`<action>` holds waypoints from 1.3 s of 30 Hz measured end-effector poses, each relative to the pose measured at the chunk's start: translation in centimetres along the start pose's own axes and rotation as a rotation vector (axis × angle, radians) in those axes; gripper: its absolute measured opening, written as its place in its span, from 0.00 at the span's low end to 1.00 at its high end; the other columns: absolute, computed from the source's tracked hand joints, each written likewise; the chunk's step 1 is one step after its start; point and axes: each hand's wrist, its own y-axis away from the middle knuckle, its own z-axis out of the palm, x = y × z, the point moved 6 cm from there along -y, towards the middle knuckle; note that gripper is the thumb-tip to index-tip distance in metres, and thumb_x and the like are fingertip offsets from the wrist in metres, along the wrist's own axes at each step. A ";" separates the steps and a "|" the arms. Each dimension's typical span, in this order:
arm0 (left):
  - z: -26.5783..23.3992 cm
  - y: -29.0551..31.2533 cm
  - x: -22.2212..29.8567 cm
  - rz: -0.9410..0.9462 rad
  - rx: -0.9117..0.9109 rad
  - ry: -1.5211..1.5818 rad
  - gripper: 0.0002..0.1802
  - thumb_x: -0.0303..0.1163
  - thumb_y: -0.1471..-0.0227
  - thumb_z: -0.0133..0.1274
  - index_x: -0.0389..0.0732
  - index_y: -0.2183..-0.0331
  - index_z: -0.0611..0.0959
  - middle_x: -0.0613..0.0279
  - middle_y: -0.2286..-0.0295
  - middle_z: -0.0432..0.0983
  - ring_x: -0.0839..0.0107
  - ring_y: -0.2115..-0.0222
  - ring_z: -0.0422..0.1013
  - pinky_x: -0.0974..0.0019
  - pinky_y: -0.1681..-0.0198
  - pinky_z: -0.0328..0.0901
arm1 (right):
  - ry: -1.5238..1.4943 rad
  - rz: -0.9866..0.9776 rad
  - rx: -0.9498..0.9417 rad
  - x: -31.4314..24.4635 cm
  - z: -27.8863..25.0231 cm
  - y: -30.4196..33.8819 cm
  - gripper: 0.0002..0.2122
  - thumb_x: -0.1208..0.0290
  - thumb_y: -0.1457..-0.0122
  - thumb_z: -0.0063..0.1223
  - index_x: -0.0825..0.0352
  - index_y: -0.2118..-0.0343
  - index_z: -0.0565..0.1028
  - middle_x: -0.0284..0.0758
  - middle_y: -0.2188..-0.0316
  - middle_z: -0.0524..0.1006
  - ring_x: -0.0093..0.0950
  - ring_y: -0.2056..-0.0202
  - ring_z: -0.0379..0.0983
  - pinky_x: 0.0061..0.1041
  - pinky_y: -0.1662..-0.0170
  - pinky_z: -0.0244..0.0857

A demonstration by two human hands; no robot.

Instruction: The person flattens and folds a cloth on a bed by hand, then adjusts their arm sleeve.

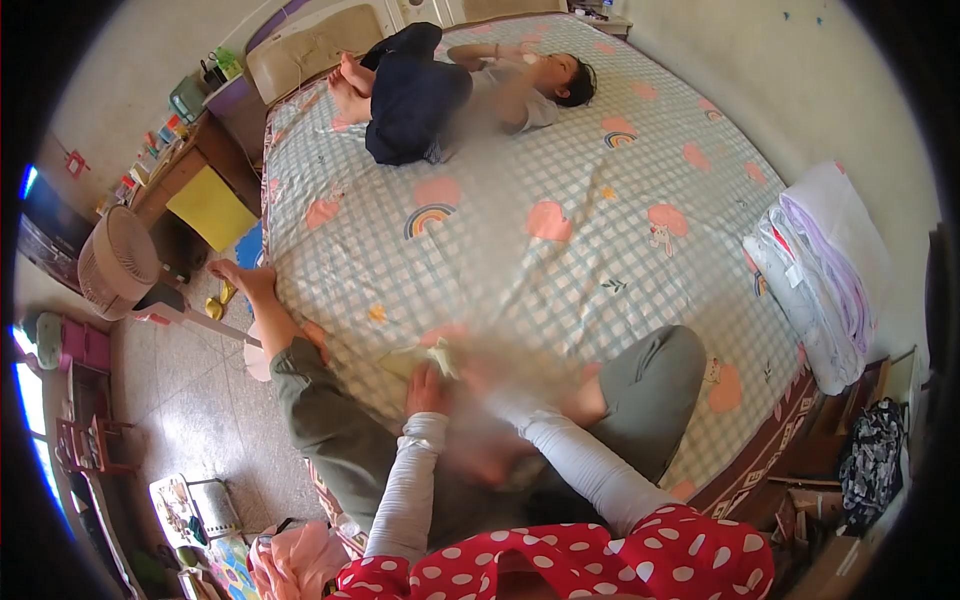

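I sit on a bed with my legs bent, and my hands are together between them. My left hand (427, 388) has its fingers closed on a pale yellow-green, cloth-like piece (404, 362) with a whitish end, just above the bed sheet (560, 300). Close by on the right, my right hand (488, 385) lies behind a hazy smear, so its fingers and anything in them cannot be made out. Pale grey sleeves cover both forearms.
Another person (430, 95) lies across the bed's far side with knees bent. Folded bedding (815, 270) is piled at the right edge. To the left stand a fan (120, 262) and a wooden desk (195, 160) with small items. A pink cloth (300, 562) lies at the lower left.
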 end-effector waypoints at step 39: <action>0.0 -1.5 0.3 -0.120 0.012 0.093 0.21 0.23 0.66 0.43 0.41 0.62 0.70 0.59 0.60 0.65 0.55 0.63 0.65 0.60 0.63 0.62 | 0.000 -0.014 0.037 1.1 0.2 0.2 0.11 0.78 0.61 0.45 0.67 0.72 0.73 0.38 0.70 0.73 0.35 0.71 0.69 0.31 0.68 0.63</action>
